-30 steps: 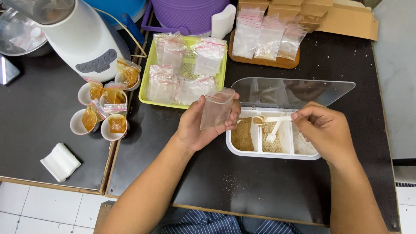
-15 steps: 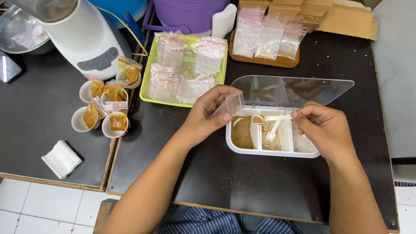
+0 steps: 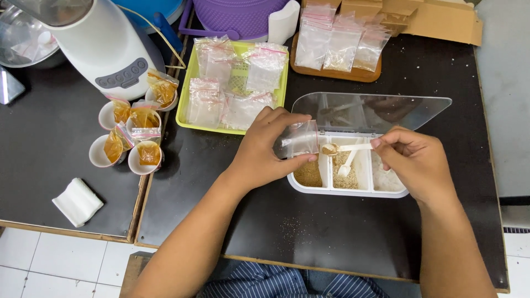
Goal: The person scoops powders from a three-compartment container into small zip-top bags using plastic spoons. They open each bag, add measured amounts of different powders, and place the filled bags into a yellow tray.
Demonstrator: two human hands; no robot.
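**Spoon of brown powder meets the little bag**

A dark table (image 3: 342, 243) carries everything, its near edge running above a pale tiled floor (image 3: 33, 259). At the far left corner stands a white kitchen appliance (image 3: 99, 49) with a row of buttons, and at the far edge a purple basket (image 3: 237, 14) and flat cardboard (image 3: 430, 16). A yellow-green tray (image 3: 190, 88) of small sealed bags sits toward the far middle, a wooden tray (image 3: 337, 72) of more bags beside it. Small white cups (image 3: 132, 138) with orange-filled bags cluster near the left, and a folded white cloth (image 3: 77, 201) lies near the left front edge.

In the middle sits a white three-part box (image 3: 353, 187) with its clear lid (image 3: 370, 110) tipped up and back. A second ago the left hand (image 3: 265, 154) held the small clear bag (image 3: 301, 138) up, away from the box; now it pinches the bag open right at the box's left end, over the brown compartment. The right hand (image 3: 417, 163) grasps a white spoon (image 3: 345, 148) by the handle, its bowl loaded with brown powder and now touching the bag's mouth. So the filling of this bag looks to be under way. A second spoon (image 3: 348, 164) rests in the middle compartment. Spilled grains dot the table near the front edge.
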